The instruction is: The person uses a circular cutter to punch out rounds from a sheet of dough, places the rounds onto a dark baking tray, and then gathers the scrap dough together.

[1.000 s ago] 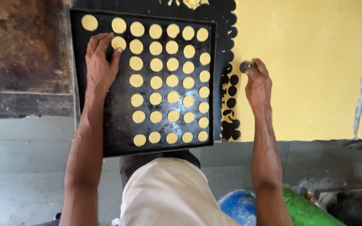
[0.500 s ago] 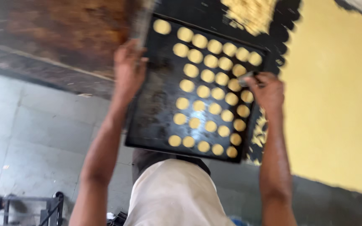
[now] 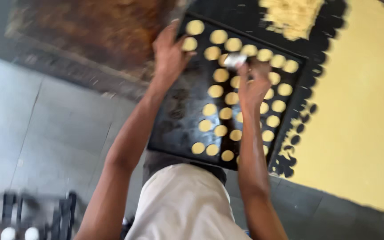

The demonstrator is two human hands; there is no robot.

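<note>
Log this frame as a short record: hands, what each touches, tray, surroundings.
view: head camera, looking down, blurred
left hand: on the far left part of the tray, fingers by a dough round
right hand: over the middle of the tray, pinching a small metal cutter
tray: dark, rectangular, tilted in the picture
dough rounds: pale yellow discs in rows on the tray
dough sheet: yellow, right of the tray, round holes along its edge
scraps: crumbly dough heap beyond the tray
floor: grey tiles, left
</note>
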